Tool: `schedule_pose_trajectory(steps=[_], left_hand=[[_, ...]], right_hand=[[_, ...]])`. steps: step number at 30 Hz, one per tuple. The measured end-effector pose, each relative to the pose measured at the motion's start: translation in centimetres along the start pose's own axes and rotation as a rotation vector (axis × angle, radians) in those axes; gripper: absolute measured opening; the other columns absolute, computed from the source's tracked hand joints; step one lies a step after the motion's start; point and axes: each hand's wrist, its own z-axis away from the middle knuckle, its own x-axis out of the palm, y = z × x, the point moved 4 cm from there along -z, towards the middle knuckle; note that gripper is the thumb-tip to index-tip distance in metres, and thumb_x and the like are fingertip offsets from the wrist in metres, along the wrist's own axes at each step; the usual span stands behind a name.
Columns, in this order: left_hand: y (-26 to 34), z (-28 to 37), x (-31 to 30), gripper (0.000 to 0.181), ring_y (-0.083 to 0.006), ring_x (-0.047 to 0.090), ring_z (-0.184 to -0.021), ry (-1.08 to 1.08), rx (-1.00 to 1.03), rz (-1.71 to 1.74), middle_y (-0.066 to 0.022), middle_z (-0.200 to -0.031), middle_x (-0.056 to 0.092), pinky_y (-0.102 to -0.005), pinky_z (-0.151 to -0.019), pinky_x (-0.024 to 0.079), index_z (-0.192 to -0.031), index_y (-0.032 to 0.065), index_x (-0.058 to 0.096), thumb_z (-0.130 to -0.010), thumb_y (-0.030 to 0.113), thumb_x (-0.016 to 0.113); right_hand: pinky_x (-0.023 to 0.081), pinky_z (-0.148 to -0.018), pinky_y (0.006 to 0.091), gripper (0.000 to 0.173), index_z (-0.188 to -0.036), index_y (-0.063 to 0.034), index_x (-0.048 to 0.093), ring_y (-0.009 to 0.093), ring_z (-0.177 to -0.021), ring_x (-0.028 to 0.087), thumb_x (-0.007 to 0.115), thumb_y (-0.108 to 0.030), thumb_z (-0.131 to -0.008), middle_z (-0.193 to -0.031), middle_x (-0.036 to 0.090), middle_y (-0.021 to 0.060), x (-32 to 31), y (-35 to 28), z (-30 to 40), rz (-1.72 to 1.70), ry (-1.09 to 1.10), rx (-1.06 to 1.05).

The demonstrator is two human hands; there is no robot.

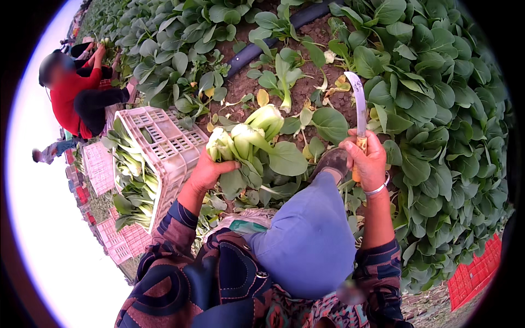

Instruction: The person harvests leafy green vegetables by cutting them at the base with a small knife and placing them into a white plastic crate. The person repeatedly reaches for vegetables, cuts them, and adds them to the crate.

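My left hand (211,170) grips a bunch of several bok choy heads (250,137), their pale cut bases up and their leaves hanging down. In my right hand (367,158) is a curved harvesting knife (359,98), held by its orange-yellow handle with the blade pointing away from me. A single small bok choy plant (284,82) lies on or stands in the soil beyond the bunch. Left of my left hand is a pale pink plastic crate (164,137), with bok choy (137,170) packed in its open side.
Dense bok choy rows (430,102) grow at the right and upper left. A black hose (254,51) crosses the brown soil (246,92). A person in red (78,94) works at the upper left, near more crates (98,166). A red crate (475,270) is at the lower right.
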Motion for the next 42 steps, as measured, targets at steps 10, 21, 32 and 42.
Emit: schedule_pose_trajectory(steps=[10, 21, 32, 42], left_hand=[[0.8, 6.7, -2.9, 0.062, -0.0282, 0.061, -0.091, -0.24, 0.162, 0.618, -0.0142, -0.102, 0.061, -0.0407, -0.085, 0.051, -0.117, -0.0023, 0.049, -0.057, -0.011, 0.06], [5.7, 12.8, -1.2, 0.059, -0.0233, 0.06, -0.097, -0.502, 0.361, 0.423, -0.01, -0.104, 0.063, -0.034, -0.09, 0.045, -0.113, 0.0008, 0.055, -0.056, -0.006, 0.07], [8.6, 22.1, -3.2, 0.042, -0.0465, 0.014, -0.13, 0.244, 1.329, -0.63, -0.0243, -0.138, 0.022, -0.0517, -0.105, 0.018, -0.093, 0.0082, 0.057, -0.058, 0.018, 0.078], [5.7, 21.9, -6.2, 0.115, -0.0321, 0.029, -0.128, -0.347, 0.98, -0.39, -0.0195, -0.14, 0.025, -0.0407, -0.104, 0.027, -0.144, 0.0094, 0.005, -0.054, 0.011, 0.077]], right_hand=[[0.041, -0.046, 0.0169, 0.03, -0.104, -0.0038, 0.051, 0.005, -0.061, 0.052, 0.066, -0.015, -0.081, -0.102, 0.061, 0.0077, 12.8, -11.2, 4.2, 0.138, -0.387, -0.058], [0.048, -0.07, 0.0235, 0.068, -0.124, -0.0037, 0.043, 0.013, -0.085, 0.057, 0.078, -0.008, -0.066, -0.106, 0.054, 0.0075, 21.7, -16.5, 10.8, 0.225, -0.312, -0.175], [0.048, -0.087, 0.0376, 0.049, -0.124, -0.0014, 0.037, 0.024, -0.1, 0.057, 0.063, -0.008, -0.082, -0.112, 0.054, 0.0131, 25.4, -11.3, 13.5, -0.204, -0.332, -0.209], [0.05, -0.082, 0.036, 0.055, -0.119, -0.0023, 0.04, 0.023, -0.094, 0.059, 0.071, -0.017, -0.076, -0.107, 0.056, 0.0117, 28.2, -9.8, 18.0, -0.208, -0.546, -0.236]])
